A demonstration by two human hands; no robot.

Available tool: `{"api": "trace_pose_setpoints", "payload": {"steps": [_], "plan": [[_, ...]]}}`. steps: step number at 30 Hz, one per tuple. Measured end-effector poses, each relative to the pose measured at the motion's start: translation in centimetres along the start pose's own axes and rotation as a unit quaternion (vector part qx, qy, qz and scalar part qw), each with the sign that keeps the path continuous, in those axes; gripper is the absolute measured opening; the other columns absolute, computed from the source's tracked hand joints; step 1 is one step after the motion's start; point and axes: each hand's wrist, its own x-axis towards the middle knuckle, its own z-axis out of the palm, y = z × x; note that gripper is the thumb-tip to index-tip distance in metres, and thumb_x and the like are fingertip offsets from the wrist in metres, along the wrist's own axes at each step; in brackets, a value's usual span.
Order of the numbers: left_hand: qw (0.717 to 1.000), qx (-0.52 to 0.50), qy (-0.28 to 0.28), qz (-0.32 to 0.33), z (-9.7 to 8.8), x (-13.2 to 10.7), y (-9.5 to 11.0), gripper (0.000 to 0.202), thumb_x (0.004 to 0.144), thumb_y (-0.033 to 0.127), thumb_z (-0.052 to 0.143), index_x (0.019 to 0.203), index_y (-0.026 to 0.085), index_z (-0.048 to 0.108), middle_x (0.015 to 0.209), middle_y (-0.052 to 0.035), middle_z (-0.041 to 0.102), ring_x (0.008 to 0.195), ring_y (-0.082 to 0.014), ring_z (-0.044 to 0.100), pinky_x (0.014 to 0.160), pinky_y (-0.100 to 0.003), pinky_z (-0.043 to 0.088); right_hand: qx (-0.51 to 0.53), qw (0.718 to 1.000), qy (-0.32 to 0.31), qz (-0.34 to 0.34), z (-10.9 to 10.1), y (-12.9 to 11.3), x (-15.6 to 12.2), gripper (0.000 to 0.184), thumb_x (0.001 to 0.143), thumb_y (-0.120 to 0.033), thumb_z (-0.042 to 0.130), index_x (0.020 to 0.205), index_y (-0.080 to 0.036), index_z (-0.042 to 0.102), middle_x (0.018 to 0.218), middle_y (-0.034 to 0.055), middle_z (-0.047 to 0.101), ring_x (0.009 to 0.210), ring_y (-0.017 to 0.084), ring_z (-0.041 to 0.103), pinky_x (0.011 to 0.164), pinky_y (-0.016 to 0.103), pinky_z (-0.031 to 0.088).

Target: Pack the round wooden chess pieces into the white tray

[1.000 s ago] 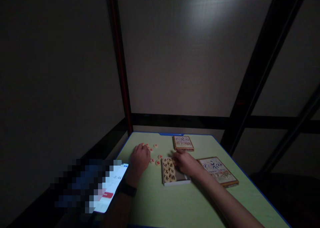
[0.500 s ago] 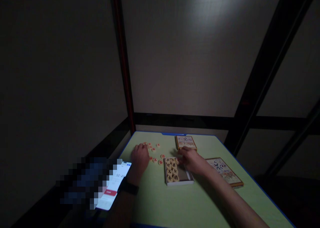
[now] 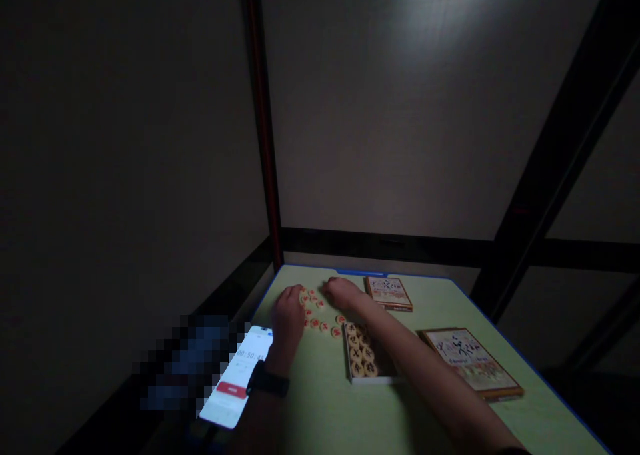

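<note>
My left hand (image 3: 291, 312) rests at the table's left side, fingers curled beside a loose group of Chinese chess pieces with red characters (image 3: 315, 323). Its fingertips are mostly hidden, so what they hold does not show. Beyond those pieces, my right hand (image 3: 345, 294) reaches across with its fingers bent down together at the tabletop; anything in them is covered. Under my right forearm stands an open white box (image 3: 374, 380). Chinese chess pieces with black characters (image 3: 356, 354) fill its left side in rows, and my forearm hides part of its right side.
A small printed game box (image 3: 389, 292) lies at the back of the green table (image 3: 330, 408). To the right of my forearm is a larger printed box lid (image 3: 475, 362). A lit phone showing a timer (image 3: 235, 382) stands at the left edge. Walls close in behind and left.
My right hand has moved from above the white box forward and left, to where a single red piece lay apart. My left hand stays by the red pieces. The view has shifted slightly.
</note>
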Motion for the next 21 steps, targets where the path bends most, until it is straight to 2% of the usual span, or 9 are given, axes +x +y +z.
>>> {"api": "trace_pose_setpoints", "payload": {"steps": [5,10,15,18,21], "plan": [[1.0,-0.001,-0.004,-0.008,-0.2,0.1,0.5,0.038,0.086,0.003,0.043,0.11,0.02,0.068,0.106,-0.0086,0.071,0.096,-0.022,0.067,0.086,-0.031,0.051,-0.003,1.0,0.003,0.009,0.1,0.0,1.0,0.026,0.09,-0.012,0.051,0.106,-0.013,0.071,0.107,0.0158,0.072,0.096,0.021,0.067,0.077,0.025,0.044],[0.999,-0.018,-0.026,-0.015,-0.8,0.0,0.9,0.035,0.088,0.005,0.041,0.106,0.02,0.067,0.105,-0.0092,0.068,0.097,-0.0222,0.065,0.086,-0.031,0.05,0.011,1.0,0.008,-0.016,0.3,-2.1,1.9,0.024,0.089,-0.017,0.055,0.108,-0.016,0.07,0.107,0.0131,0.072,0.099,0.021,0.066,0.079,0.024,0.043],[0.998,-0.042,-0.038,-0.01,-0.8,-0.1,0.9,0.034,0.087,0.004,0.042,0.106,0.019,0.066,0.104,-0.0087,0.068,0.096,-0.0218,0.065,0.084,-0.031,0.05,0.012,1.0,-0.009,-0.024,0.8,-3.7,2.3,0.024,0.082,-0.015,0.061,0.103,-0.014,0.071,0.102,0.0162,0.073,0.094,0.026,0.068,0.076,0.028,0.045],[0.997,-0.068,-0.021,-0.006,-0.6,-0.1,0.8,0.034,0.087,0.004,0.042,0.103,0.02,0.067,0.102,-0.008,0.069,0.094,-0.0209,0.065,0.084,-0.03,0.051,0.017,1.0,0.003,-0.024,0.7,-3.8,2.2,0.032,0.08,-0.012,0.062,0.112,-0.011,0.066,0.104,0.0183,0.072,0.094,0.027,0.068,0.076,0.029,0.045],[0.992,-0.121,-0.001,-0.027,-0.3,0.1,0.8,0.033,0.09,0.008,0.039,0.103,0.019,0.067,0.102,-0.0095,0.07,0.095,-0.0211,0.066,0.087,-0.031,0.05,0.029,0.999,0.033,-0.025,0.3,-3.7,1.5,0.037,0.086,-0.014,0.057,0.122,-0.01,0.056,0.109,0.0182,0.07,0.095,0.024,0.066,0.076,0.028,0.044]]}}
